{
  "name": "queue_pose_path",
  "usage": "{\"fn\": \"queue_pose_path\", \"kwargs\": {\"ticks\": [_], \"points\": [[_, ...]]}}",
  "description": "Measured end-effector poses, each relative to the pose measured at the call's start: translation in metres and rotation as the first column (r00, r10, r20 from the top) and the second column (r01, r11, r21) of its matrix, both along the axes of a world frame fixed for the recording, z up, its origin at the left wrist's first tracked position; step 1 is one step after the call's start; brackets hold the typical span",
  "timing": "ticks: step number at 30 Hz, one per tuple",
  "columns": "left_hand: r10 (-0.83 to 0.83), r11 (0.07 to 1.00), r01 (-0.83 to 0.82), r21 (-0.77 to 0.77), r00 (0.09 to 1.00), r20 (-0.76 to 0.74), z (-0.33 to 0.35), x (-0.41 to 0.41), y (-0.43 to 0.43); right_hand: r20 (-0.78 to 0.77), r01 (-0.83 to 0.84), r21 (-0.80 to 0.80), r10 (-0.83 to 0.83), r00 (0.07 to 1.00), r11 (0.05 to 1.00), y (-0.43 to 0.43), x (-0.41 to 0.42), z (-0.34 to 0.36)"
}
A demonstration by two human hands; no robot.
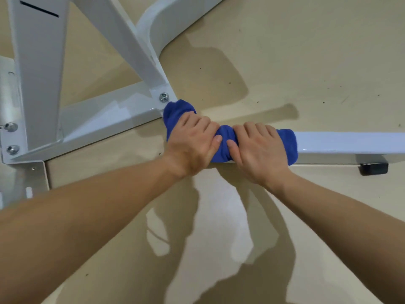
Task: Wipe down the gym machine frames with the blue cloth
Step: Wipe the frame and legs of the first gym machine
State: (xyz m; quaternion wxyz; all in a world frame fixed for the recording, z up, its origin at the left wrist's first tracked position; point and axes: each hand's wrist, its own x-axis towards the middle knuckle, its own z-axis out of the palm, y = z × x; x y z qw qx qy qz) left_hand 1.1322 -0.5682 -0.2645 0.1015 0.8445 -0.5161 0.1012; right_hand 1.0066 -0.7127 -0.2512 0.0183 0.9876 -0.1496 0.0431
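A blue cloth (225, 139) is wrapped over a low white bar of the gym machine frame (350, 143), just right of a bolted joint (164, 97). My left hand (192, 145) presses down on the cloth's left half, fingers curled over it. Beside it, thumbs nearly touching, my right hand (256, 150) grips the cloth's right half against the bar. The bar under the cloth is hidden.
White frame members rise from the joint toward the upper left, with a wide upright post (39, 73) and a bolted base plate (13, 139) at the left edge. A black rubber foot (373, 168) sits under the bar at the right. The beige floor shines around the frame.
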Motion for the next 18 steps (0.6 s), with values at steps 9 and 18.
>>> {"fn": "queue_pose_path", "kwargs": {"ticks": [9,18], "points": [[-0.171,0.981,0.173,0.084,0.985,-0.021,0.005,-0.014,-0.012,0.003,0.134,-0.031,-0.134,0.991,0.991,-0.031,-0.027,0.002],[-0.325,0.934,0.332,0.134,0.943,-0.071,0.010,0.064,0.029,0.046,0.173,-0.043,-0.171,0.984,0.984,0.059,0.034,-0.006]]}}
